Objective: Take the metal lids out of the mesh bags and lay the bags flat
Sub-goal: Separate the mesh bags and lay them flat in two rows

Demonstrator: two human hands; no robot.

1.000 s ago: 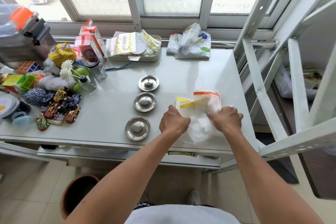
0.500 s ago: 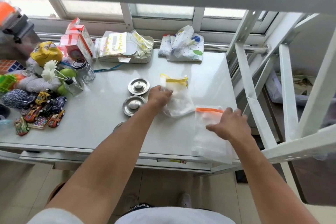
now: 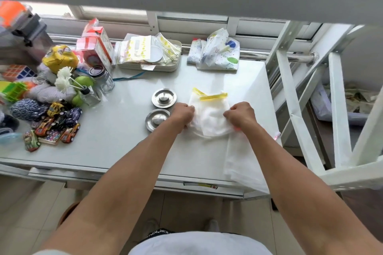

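Note:
A white mesh bag with a yellow top band (image 3: 209, 114) lies crumpled on the white table (image 3: 128, 136), right of centre. My left hand (image 3: 183, 114) pinches its left side and my right hand (image 3: 241, 115) pinches its right side. A second white mesh bag (image 3: 242, 161) lies flat under my right forearm near the table's front right corner, its orange band mostly hidden. Two round metal lids rest bare on the table left of the bag: one (image 3: 164, 97) farther back, one (image 3: 157, 119) beside my left hand. A third lid is hidden behind my left arm.
Toy cars (image 3: 56, 126), yarn, a glass jar (image 3: 102, 78) and boxes crowd the table's left side. A tray with packets (image 3: 149, 54) and a folded printed cloth (image 3: 215, 53) sit at the back. A white metal frame (image 3: 294, 109) stands right of the table.
My right hand left the orange-banded bag flat at the front right and came to the yellow-banded bag. Both hands now grip that bag, which sits slightly nearer the middle.

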